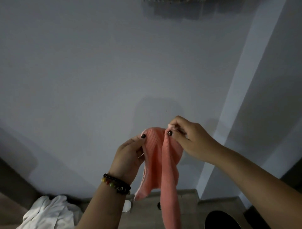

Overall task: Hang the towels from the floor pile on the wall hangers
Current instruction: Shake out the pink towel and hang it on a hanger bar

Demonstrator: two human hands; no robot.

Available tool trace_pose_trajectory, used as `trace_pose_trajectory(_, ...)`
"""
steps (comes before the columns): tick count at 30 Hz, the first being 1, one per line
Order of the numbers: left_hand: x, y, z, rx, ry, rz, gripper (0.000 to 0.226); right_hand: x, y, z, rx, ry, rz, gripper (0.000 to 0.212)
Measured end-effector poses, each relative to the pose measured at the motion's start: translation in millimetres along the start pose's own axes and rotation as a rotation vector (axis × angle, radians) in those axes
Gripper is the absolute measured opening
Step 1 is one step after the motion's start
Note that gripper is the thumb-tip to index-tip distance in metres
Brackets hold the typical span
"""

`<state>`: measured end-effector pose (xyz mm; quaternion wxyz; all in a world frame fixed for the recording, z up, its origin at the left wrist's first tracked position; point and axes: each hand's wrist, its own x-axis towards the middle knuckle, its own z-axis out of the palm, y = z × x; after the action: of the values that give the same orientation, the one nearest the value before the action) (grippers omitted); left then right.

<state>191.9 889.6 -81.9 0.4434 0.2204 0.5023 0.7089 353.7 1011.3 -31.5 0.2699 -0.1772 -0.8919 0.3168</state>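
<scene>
So right now both hands are up in front of the wall, working a pink towel [161, 156] between them. The left hand [130, 156] pinches the towel's upper edge at about 9 o'clock of the fabric, thumb on top and fingers curled behind. The right hand [188, 137] pinches the other top corner at roughly 1 o'clock, with a little tab of cloth poking up between thumb and finger. Neither hand is loose; both are closed on the cloth. The towel droops in two long folds toward 6 o'clock, and the longer fold runs out of the bottom of the view.

The hanger [173, 1] is way up at 12 o'clock, barely peeking in at the top edge, too blurry to make out hooks or a bar. So the towel is well apart from it, nothing hung yet. Down at 7 o'clock there's a white cloth [49, 210] on the floor [184, 204], looks like the rest of the pile.

What could go wrong, I reckon:
- Both grips are just fingertip pinches on an edge, so reaching up could let a corner slip and drop the whole thing.
- The towel is bunched, not spread, so it might go on lopsided and slide off.
- The long tail could catch on a foot or the floor.
</scene>
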Motion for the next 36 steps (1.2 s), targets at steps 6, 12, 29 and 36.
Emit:
trace_pose_trajectory(6, -8, 2, 14, 0.061, -0.13, 0.042, 0.032, 4, -6, 2, 0.119, 0.021, -0.086, 0.011)
trace_pose_trajectory(12, -20, 6, 30, 0.058, -0.201, 0.137, 0.031, 3, -18, 2, 0.213, 0.104, 0.003, 0.011)
trace_pose_trajectory(29, -12, 15, 7, -0.051, -0.14, 0.212, 0.038, -2, -3, -1, 0.089, -0.081, 0.164, 0.024)
trace_pose_trajectory(36, -7, 17, -23, -0.017, 0.039, 0.265, 0.03, -8, 30, 9, -0.291, -0.029, -0.006, 0.044)
